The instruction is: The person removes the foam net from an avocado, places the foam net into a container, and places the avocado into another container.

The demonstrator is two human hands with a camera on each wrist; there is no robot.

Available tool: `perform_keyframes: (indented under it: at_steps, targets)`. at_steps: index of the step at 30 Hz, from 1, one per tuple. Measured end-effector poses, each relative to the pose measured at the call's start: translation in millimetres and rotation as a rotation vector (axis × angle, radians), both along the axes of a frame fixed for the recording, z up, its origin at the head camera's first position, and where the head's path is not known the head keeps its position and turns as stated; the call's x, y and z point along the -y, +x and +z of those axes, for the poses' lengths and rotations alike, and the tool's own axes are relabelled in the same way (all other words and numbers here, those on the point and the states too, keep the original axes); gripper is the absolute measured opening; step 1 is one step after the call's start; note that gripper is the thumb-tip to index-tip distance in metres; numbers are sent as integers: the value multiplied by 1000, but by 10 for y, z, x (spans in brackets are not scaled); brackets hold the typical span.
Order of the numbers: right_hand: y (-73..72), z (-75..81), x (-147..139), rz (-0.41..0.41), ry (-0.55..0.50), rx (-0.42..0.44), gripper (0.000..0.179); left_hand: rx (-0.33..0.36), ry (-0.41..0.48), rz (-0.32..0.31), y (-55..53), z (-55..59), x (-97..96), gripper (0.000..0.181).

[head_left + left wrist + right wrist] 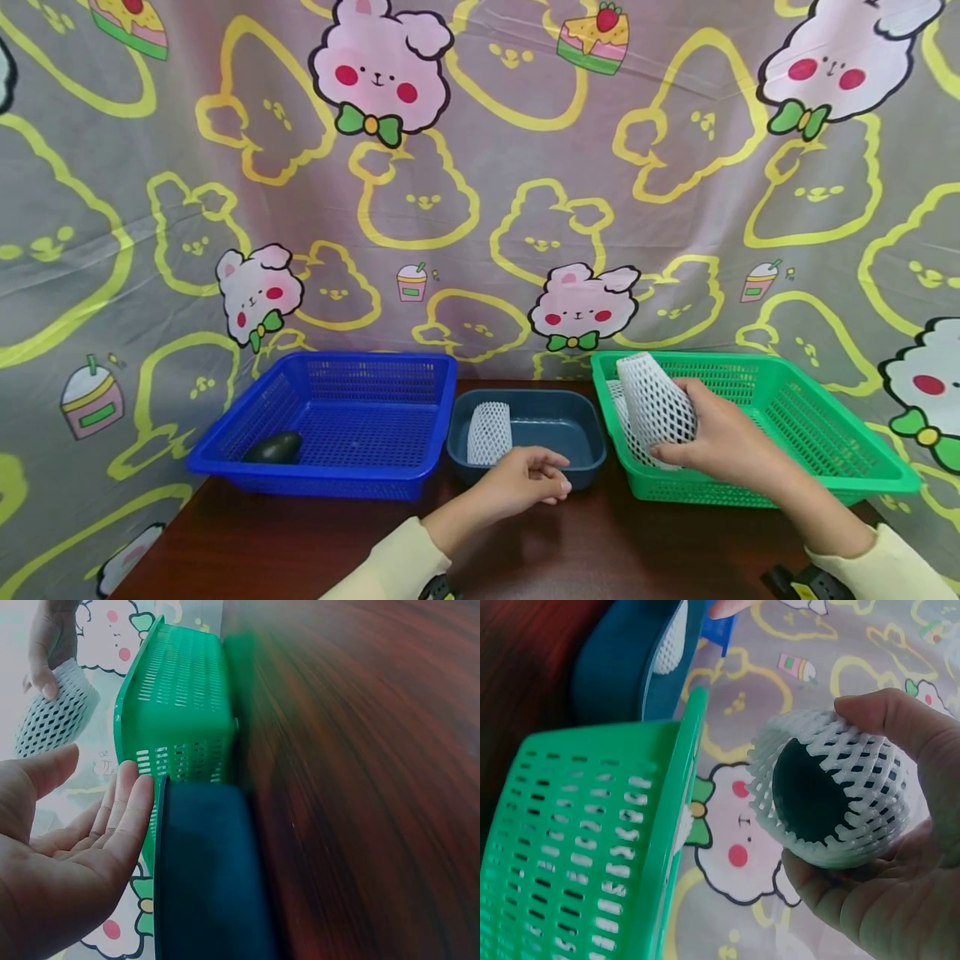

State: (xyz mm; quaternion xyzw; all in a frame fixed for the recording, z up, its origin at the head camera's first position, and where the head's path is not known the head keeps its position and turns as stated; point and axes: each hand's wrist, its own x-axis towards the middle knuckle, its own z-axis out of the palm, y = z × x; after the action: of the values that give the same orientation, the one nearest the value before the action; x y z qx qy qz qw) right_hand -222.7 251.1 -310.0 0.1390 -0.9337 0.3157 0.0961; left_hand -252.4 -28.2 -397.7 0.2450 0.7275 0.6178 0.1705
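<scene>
My right hand (720, 429) grips a white foam net sleeve (662, 408) above the left side of the green basket (757, 492). In the right wrist view, a dark avocado (806, 791) shows through the open end of that sleeve. Fingers spread loosely, my left hand (525, 482) hovers at the front of the dark teal basin (558, 402) with nothing in it. Another foam net sleeve (490, 433) stands at the left inside the basin. Partly hidden behind the held sleeve, more white foam netting (618, 396) lies in the green basket.
On the left, a blue basket (321, 477) holds a dark avocado (274, 448) in its front left corner. All three containers stand side by side on a dark reddish-brown table (570, 542). A patterned cloth (480, 200) hangs right behind them.
</scene>
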Motion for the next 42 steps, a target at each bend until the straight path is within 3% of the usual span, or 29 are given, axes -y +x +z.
perform_keyframes:
  at_steps: [16,34,42]
  targets:
    - [91,-113,326,147,-15,-75,87,-155,-112,51,102,-45,447,22]
    - [192,-337,665,272,148,-9,88,-320,-225,85,197,-118,862,18]
    - [176,-485,791,342,185,10,85,-326,-227,93,246,-173,1006,18]
